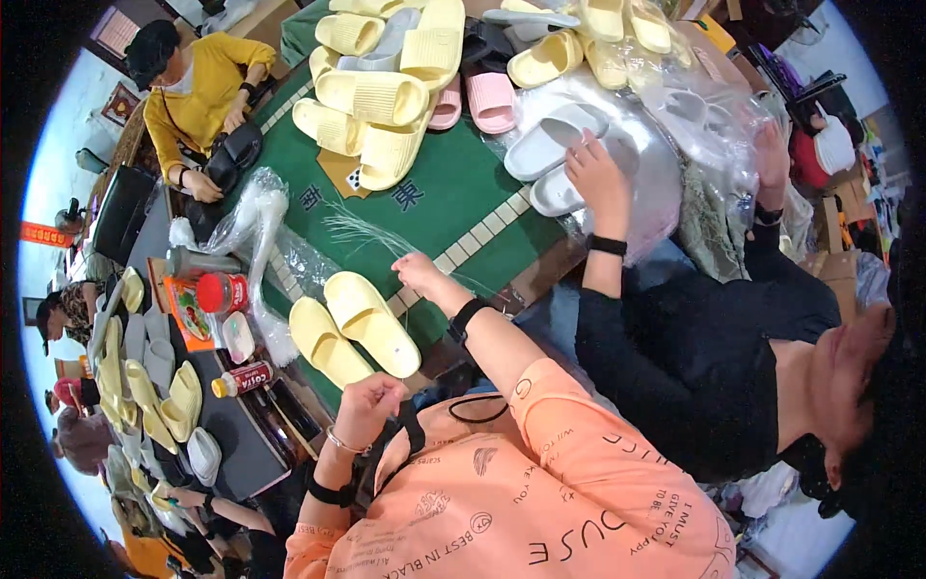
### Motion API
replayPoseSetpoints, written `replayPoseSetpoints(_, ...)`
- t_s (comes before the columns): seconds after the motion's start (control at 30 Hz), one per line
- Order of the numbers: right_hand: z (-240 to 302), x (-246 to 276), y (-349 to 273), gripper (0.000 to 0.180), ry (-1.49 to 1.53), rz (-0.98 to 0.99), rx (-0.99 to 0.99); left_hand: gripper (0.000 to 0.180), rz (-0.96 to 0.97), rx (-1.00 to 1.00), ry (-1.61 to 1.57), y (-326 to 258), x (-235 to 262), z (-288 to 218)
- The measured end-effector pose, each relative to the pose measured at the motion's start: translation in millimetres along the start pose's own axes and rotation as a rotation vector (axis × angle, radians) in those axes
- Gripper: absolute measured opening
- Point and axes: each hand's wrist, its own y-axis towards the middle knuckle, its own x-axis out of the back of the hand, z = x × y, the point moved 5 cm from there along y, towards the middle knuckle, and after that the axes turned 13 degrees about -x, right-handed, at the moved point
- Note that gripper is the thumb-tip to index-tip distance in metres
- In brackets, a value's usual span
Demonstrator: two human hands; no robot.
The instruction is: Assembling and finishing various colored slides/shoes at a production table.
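Note:
At the near edge of the green table lies a pair of pale yellow ribbed slippers point(371, 318), side by side. Close to their near end is my left hand point(367, 407), raised, with its fingers curled closed; anything inside them is hidden. My right hand point(422, 274) reaches past the slippers, fingertips pinched at the near end of a loose bundle of thin clear plastic strands point(367, 230). The strands fan out across the green cloth.
Yellow slippers point(371, 96) pile up on the far side, with pink slippers point(492, 102) beside them. A co-worker's hand point(600, 174) touches white slippers point(559, 145) at right. Another person point(198, 96) handles black slippers. Clear plastic bags point(265, 217), a red-lidded jar point(221, 292) and a bottle point(243, 378) stand left.

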Motion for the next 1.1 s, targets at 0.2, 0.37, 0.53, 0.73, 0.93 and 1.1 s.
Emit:
replayPoseSetpoints(0.2, -7, 5, 12, 0.008, 0.053, -0.006, -0.146, 0.007, 0.045, 0.012, 0.045, -8, -1, 5)
replayPoseSetpoints(0.37, -10, 12, 14, 0.009, 0.063, -0.116, -0.049, 0.007, 0.129, 0.010, 0.130, -9, -2, -2)
replayPoseSetpoints(0.53, -7, 22, 9, 0.011, -0.219, -0.201, 0.196, 0.008, 0.200, 0.088, 0.176, -5, 2, -15)
replayPoseSetpoints(0.73, 0, -20, 16, 0.013, -0.454, -0.169, 0.255, 0.007, 0.122, 0.128, 0.183, -24, 23, -17)
replayPoseSetpoints(0.93, -20, 13, 52, 0.011, -0.638, -0.379, 0.436, 0.011, 0.276, 0.050, 0.383, -3, 28, -19)
replayPoseSetpoints(1.1, -5, 5, 26, 0.023, -0.258, -0.143, -0.210, 0.010, 0.315, 0.157, 0.292, -17, 43, -18)
